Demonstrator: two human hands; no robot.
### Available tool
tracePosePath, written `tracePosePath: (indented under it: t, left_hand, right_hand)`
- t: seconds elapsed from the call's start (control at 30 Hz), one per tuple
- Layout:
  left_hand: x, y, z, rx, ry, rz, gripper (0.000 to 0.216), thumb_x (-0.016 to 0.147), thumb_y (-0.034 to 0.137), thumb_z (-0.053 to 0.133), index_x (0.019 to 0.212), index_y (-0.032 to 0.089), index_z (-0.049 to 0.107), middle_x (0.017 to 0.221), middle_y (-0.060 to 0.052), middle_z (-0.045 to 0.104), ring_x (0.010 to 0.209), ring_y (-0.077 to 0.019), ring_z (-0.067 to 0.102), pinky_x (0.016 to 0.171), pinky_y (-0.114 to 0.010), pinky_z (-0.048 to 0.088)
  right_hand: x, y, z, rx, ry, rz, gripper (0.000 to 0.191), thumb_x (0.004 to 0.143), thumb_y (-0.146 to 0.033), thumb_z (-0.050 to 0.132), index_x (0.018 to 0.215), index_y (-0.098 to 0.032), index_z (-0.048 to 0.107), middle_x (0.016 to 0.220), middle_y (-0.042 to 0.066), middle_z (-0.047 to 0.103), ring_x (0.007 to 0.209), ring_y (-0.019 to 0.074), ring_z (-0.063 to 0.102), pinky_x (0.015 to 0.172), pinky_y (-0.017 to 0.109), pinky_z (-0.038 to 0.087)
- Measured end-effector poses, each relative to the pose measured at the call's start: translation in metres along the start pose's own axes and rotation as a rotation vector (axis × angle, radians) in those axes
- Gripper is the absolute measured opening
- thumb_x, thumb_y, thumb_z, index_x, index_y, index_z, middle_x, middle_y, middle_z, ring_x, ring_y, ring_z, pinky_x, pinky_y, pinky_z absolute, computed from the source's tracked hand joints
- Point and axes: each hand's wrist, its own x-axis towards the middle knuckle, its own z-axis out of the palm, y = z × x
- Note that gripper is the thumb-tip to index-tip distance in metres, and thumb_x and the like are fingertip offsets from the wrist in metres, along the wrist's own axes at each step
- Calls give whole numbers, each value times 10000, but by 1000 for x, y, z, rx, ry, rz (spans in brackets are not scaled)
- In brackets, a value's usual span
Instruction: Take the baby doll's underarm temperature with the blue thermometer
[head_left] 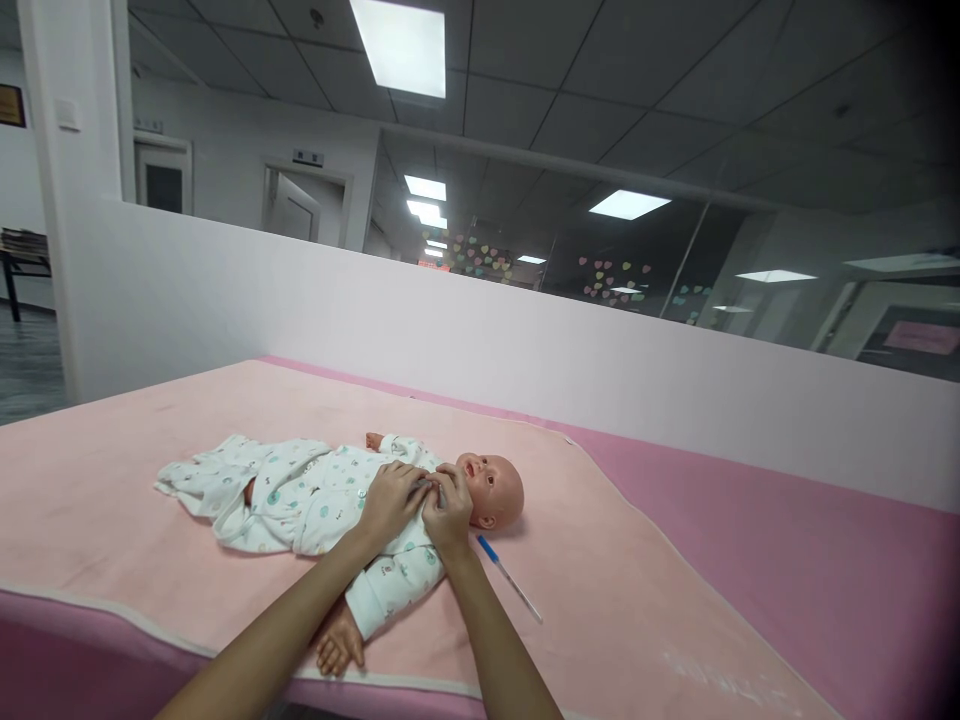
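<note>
On its back lies a baby doll, its head to the right, dressed in a white printed baby outfit. At the upper chest, just below the doll's chin, my left hand and my right hand meet. Both have their fingers bent and pinched together at the outfit's neckline. The bit of cloth between the fingertips is mostly hidden; I cannot make out a fastener there. Beside the doll's head, near my right wrist, rests a thin stick with a blue end, perhaps a thermometer.
A pink mat lies under the doll on a darker pink padded surface. Behind it runs a low white wall with glass above. A dark stand with a stack of papers is at the far left.
</note>
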Motion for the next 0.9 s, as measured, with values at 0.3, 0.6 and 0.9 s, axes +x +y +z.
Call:
tracePosePath:
  t: [0.3, 0.6, 0.9]
  left_hand:
    - [0, 2, -7, 14, 40, 14, 127, 822, 221, 486, 879, 211, 598, 854, -19, 648, 829, -197, 532, 770, -346, 372]
    - [0, 5, -23, -177, -11, 101, 200, 760, 143, 493, 923, 219, 581, 873, -22, 627, 852, -193, 537, 786, -334, 407]
    - [-5, -24, -46, -191, -2, -60, 182, 821, 254, 430, 849, 211, 605, 858, -24, 638, 835, -184, 564, 766, -309, 430]
  right_hand:
    - [7, 1, -1, -89, 71, -25, 275, 764, -33, 377, 860, -199, 575, 919, 71, 528, 889, 174, 537, 777, 352, 486]
    - [5, -6, -2, -1, -55, 11, 304, 753, -51, 348, 954, -178, 538, 896, 79, 567, 867, 179, 540, 746, 325, 472]
    - [11, -19, -7, -78, -324, -27, 111, 776, -246, 506, 835, -184, 577, 803, 43, 602, 791, 175, 532, 730, 305, 395]
